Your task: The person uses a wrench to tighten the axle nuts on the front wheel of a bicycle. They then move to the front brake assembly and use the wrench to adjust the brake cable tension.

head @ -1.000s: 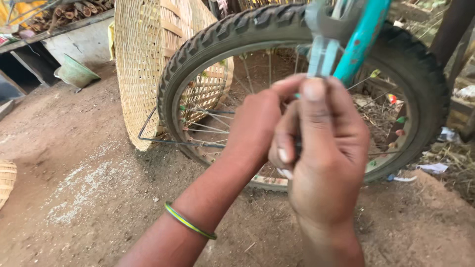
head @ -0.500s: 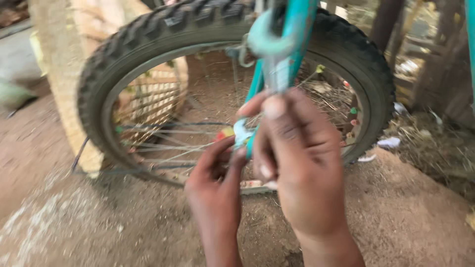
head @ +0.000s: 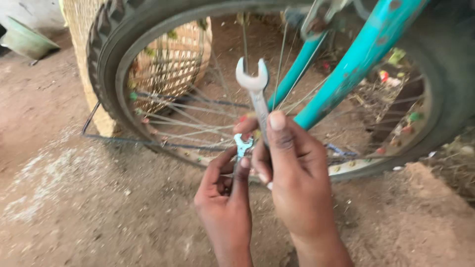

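While the left hand (head: pixel 225 198) pinches a small spanner (head: pixel 242 146), the right hand's (head: pixel 292 183) grip clamps the upright wrench (head: pixel 255 94).

— What was found in the way of the hands?

— The way ahead was barred by the bicycle wheel (head: pixel 277 84), its spokes (head: pixel 193 106) and the teal frame tubes (head: pixel 356 59); a woven basket (head: pixel 170 64) was stood just behind.

— Where was room left?

— Open dirt ground (head: pixel 74 198) was left on the left side and below the wheel.
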